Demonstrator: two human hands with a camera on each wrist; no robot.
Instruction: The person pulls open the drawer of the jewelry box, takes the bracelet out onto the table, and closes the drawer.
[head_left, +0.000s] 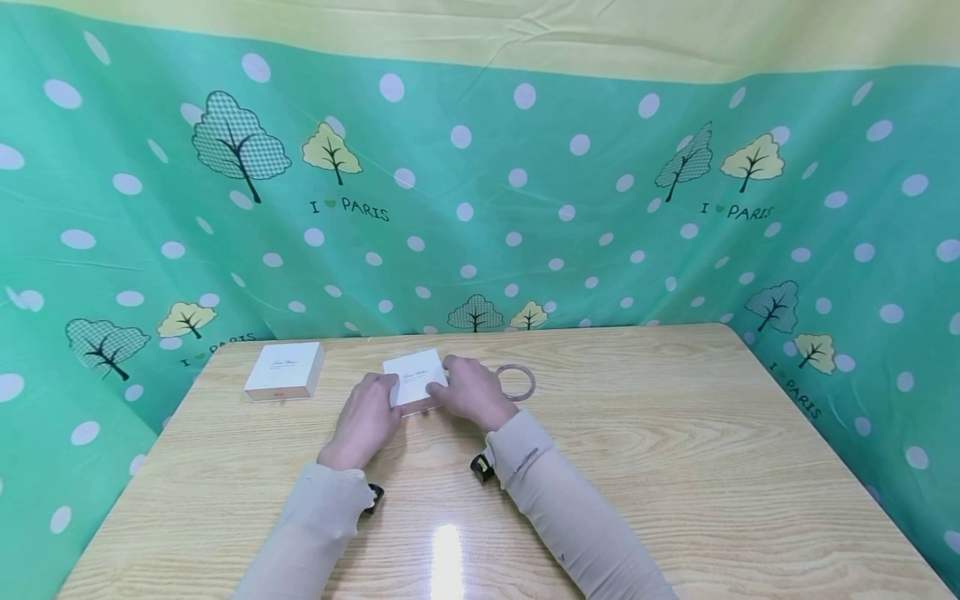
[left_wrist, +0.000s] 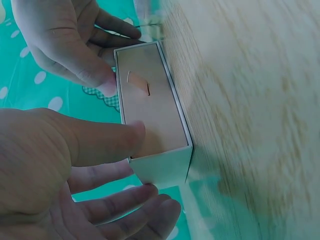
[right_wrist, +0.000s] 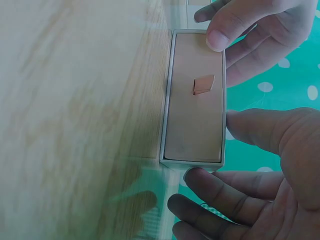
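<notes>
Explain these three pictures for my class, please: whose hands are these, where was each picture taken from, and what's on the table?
There is no machine here: a person works with two bare hands. The wide picture comes from a camera worn on the head, looking forward and down; the two close ones come from cameras on the left and right wrists. The left hand and right hand hold a white box between them; its front has a small tab. On the wooden table, a second box lies to the left, and a ring-shaped item lies beside the right hand.
</notes>
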